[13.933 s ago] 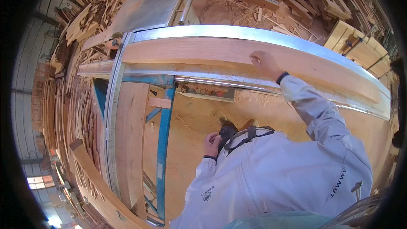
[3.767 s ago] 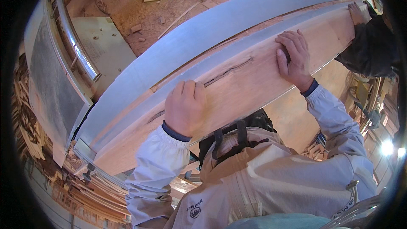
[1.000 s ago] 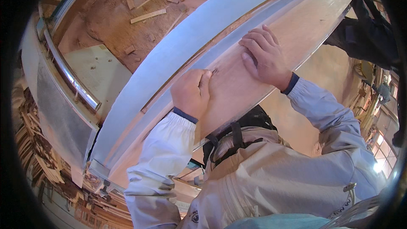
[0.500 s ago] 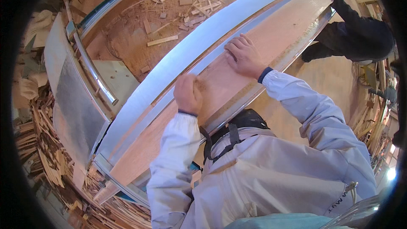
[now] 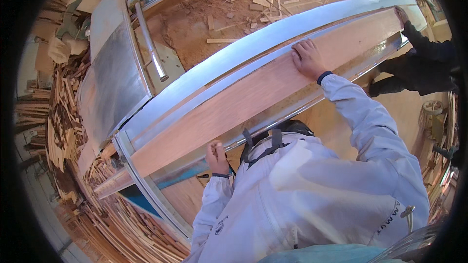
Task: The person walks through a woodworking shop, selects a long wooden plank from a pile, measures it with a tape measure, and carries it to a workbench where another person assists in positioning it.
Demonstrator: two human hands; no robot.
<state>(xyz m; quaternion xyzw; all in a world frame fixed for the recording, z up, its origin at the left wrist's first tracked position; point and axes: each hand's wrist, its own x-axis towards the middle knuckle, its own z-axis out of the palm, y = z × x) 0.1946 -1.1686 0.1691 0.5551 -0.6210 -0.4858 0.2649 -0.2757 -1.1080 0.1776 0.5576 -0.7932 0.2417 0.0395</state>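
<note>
A long, pale reddish wooden board [image 5: 243,100] lies across a shiny metal machine table [image 5: 161,104], along a straight metal strip. My right hand [image 5: 309,59] rests on the board's far part, palm down, its fingers spread toward the strip. Closer to me, my left hand [image 5: 217,159] is held by the table's near edge, off the board. Its fingers are curled in; whether anything is inside them cannot be made out. At the board's far right end lies a co-worker's hand [image 5: 401,15], in a dark sleeve.
A metal crossbar [image 5: 144,185] spans the table's left end, with the board's tip past it. A round metal bar [image 5: 151,51] and a grey panel [image 5: 114,68] stand at the left. Wood offcuts [image 5: 273,0] litter the sawdust-covered floor behind; stacked strips [image 5: 63,122] fill the left.
My left hand has come off the board and back toward me, below the near edge. My right hand stays on the board, its fingers straighter now. The view has shifted.
</note>
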